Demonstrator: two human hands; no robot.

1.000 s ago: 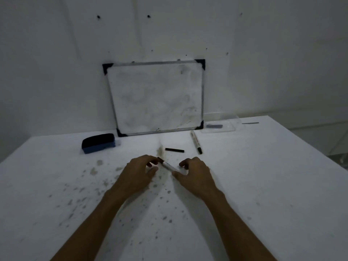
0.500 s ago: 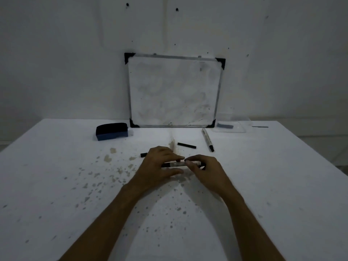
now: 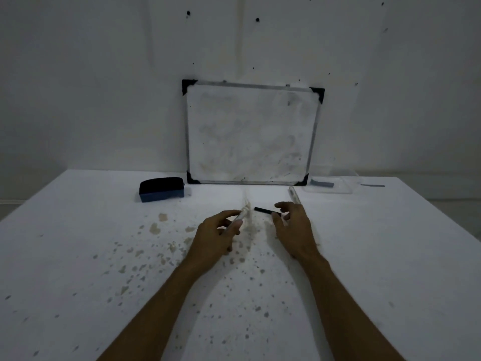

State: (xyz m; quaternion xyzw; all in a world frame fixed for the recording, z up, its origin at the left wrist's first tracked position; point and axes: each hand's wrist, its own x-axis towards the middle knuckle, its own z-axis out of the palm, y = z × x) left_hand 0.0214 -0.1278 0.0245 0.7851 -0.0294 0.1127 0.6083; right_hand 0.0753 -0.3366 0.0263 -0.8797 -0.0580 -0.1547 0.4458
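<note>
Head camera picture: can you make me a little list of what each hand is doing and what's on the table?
Left hand: grips a white marker pen
Right hand: fingers curled by a small black pen cap; grip unclear
Table: white, with brown stains
Behind: smudged metal-framed whiteboard against the wall, blue-and-black eraser block, second white marker, clear plastic tray

There's the whiteboard (image 3: 250,134) at the far edge of the worktop (image 3: 78,225), against the wall (image 3: 104,100); eraser (image 3: 162,189) just left, tray (image 3: 346,190) just right, cap (image 3: 264,210) lying nearer.
</note>
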